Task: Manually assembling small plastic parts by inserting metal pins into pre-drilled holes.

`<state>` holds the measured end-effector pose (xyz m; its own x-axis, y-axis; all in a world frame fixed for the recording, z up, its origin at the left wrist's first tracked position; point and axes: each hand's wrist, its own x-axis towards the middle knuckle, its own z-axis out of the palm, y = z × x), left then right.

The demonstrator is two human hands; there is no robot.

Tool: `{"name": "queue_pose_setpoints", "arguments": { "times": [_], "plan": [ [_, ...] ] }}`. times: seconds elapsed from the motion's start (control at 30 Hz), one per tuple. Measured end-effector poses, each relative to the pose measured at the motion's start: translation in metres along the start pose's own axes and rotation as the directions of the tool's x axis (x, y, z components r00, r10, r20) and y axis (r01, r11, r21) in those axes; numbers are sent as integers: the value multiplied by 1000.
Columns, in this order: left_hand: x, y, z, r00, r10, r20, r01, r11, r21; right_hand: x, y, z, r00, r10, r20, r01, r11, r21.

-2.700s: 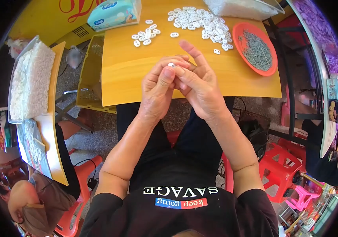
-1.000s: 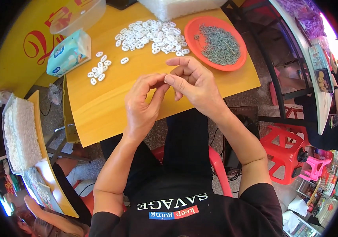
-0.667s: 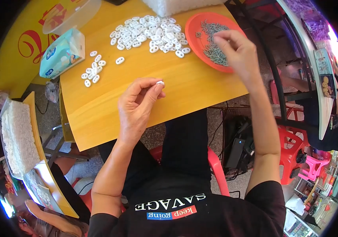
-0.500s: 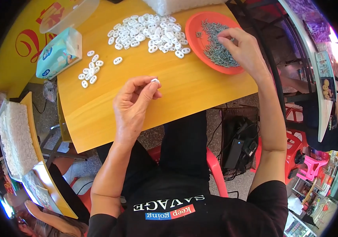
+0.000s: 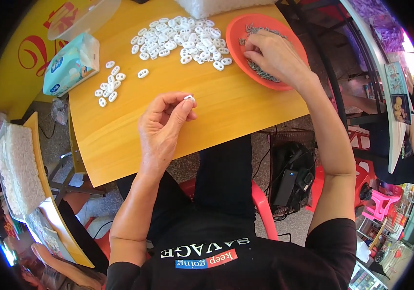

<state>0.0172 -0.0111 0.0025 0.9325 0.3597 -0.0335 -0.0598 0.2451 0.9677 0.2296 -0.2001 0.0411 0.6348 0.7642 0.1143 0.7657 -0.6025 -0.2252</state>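
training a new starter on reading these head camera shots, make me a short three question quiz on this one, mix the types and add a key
1. True or false: the left hand holds a small white piece.
2. Multiple choice: which hand is at the red bowl?
A) the left hand
B) the right hand
C) neither
3. Fill the gap: in the picture, the tissue pack sits to the ____ of the large pile of white pieces.

Key: 1 true; 2 B; 3 left
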Motion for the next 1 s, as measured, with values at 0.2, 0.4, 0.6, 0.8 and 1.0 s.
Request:
{"name": "queue_pose_setpoints", "arguments": {
  "times": [0.2,0.4,0.6,0.8,1.0],
  "plan": [
    [0,2,0,1000,-10,2,10,1000,-25,2,6,-2,987,150,-57,-115,907,406],
    [2,3,-5,999,-40,-28,36,992,-119,-10,-15,-12,975,221,31,-146,530,835],
    [4,1,-8,997,-66,-40,54,965,-256,-21,-80,15,982,186,25,-52,145,988],
    [1,-1,-11,999,-43,-22,35,957,-288,-13,-76,23,955,295,-4,28,-79,997],
    [1,0,-8,999,-37,-14,32,958,-286,-14,-17,0,909,391,-146,44,258,965]
  ]
}}
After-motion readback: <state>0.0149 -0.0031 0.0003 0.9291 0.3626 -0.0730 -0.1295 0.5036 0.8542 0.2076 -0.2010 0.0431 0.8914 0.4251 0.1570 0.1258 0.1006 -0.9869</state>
